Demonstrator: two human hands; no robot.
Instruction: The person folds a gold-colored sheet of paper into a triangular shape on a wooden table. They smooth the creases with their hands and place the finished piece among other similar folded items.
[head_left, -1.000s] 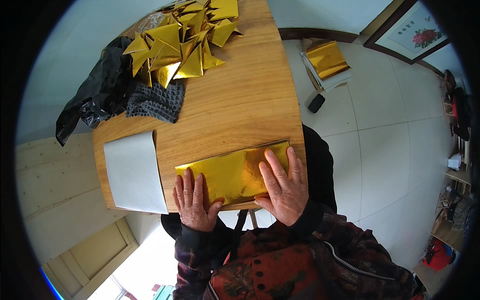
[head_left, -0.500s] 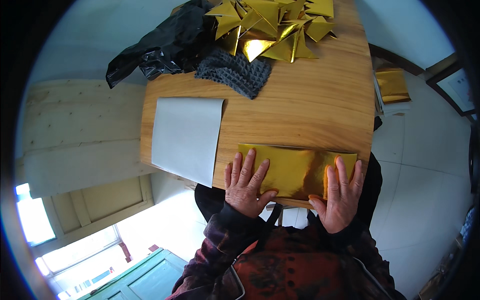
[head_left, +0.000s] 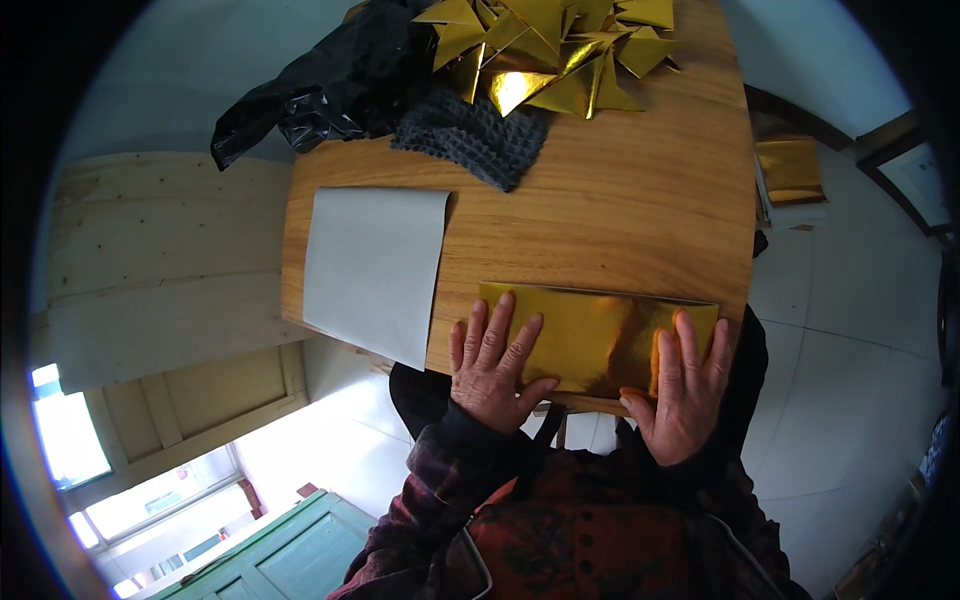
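A shiny gold foil paper sheet [head_left: 570, 335], which looks folded into a long rectangle, lies at the near edge of the wooden table. My left hand [head_left: 490, 365] rests flat on its left end, fingers spread. On its right end lies my right hand [head_left: 680, 390], palm down with fingers stretched out. Neither hand grasps anything. To the left of my left hand is a pale grey sheet of paper [head_left: 375, 270], lying flat and reaching the table's near edge.
Folded gold paper shapes [head_left: 540, 50] pile up at the table's far end. Beside them lie a black plastic bag [head_left: 340, 85] and a dark grey textured cloth [head_left: 475, 135]. The wooden table [head_left: 600, 220] ends close to my body. More gold paper [head_left: 790, 170] sits low on the right.
Both hands stay flat on the gold paper with hardly any movement. The whole view has shifted very slightly.
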